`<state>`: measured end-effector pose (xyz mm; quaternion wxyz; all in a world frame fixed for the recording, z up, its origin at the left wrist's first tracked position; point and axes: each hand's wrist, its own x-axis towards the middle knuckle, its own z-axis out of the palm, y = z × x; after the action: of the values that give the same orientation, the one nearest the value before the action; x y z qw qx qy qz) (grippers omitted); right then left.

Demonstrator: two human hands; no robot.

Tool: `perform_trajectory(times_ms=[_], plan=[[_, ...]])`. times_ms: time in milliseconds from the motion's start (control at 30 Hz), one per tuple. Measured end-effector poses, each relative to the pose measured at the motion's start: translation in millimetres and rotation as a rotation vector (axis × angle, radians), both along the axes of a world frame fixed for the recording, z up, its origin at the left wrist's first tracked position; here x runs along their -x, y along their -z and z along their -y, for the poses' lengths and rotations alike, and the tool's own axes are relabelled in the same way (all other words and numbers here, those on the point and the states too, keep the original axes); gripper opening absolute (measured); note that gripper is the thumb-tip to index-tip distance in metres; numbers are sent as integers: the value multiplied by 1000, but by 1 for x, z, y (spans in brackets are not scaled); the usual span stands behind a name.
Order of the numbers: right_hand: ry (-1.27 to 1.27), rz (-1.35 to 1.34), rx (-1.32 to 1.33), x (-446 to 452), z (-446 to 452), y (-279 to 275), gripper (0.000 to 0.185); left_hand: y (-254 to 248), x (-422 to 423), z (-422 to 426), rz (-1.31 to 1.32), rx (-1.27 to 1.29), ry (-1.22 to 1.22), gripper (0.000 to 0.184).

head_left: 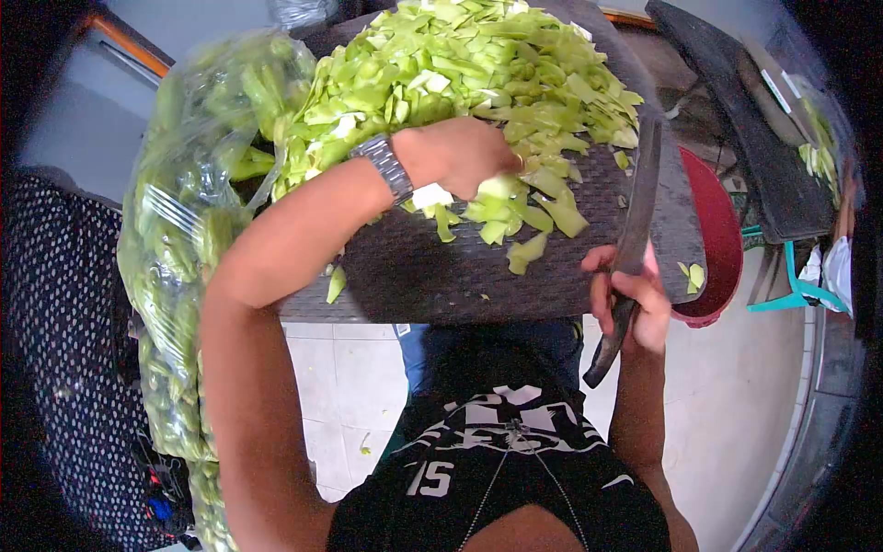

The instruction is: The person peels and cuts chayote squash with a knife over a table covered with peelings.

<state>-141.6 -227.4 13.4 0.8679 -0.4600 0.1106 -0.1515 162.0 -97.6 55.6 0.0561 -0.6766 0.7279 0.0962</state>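
Knife (639,216) was gripped by handle (602,357), judged safest hold, in right hand (651,311) near table (414,285) edge. Green slices (451,78) on table were touched by left hand (460,155), finger closure hidden; judged light, slippery.

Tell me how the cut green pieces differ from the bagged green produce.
The cut green pieces lie loose on the dark tabletop; the bagged green produce sits in clear plastic beside it. The pieces look thin and flat, the produce chunkier. The left hand is among the pieces; no hand touches the produce. Both are green.
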Motion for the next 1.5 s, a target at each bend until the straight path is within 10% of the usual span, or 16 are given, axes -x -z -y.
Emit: perform_trajectory(times_ms=[133,300,367,400,533,867,1000,1233,1367,1500], plan=[[-193,130,-26,-12,5,-29,53,-19,2,-29,-491,302,-348,43],[128,-100,1341,-45,-23,-70,51,10,32,-60,-2112,909,-861,31],[200,105,1668,-61,-35,-64,65,19,47,-62,-2293,1008,-929,31],[86,12,1602,-65,-45,-62,96,20,60,-61,-2296,1109,-993,32],[162,140,1652,-85,-65,-38,124,28,98,-60,-2258,1172,-991,43],[98,-40,1678,-90,-70,-44,91,46,104,-59,-2607,1103,-658,29],[32,21,1554,-95,-44,-33,72,40,114,-57,-2345,1374,-1086,22],[-223,-293,1193,-97,-16,-21,59,45,98,-87,-2325,1205,-1128,27],[-465,-400,419,-97,9,-35,59,35,98,-94,-2284,1244,-1270,36],[-476,-444,344,-91,-6,-45,56,30,101,-95,-2685,1196,-803,54]])
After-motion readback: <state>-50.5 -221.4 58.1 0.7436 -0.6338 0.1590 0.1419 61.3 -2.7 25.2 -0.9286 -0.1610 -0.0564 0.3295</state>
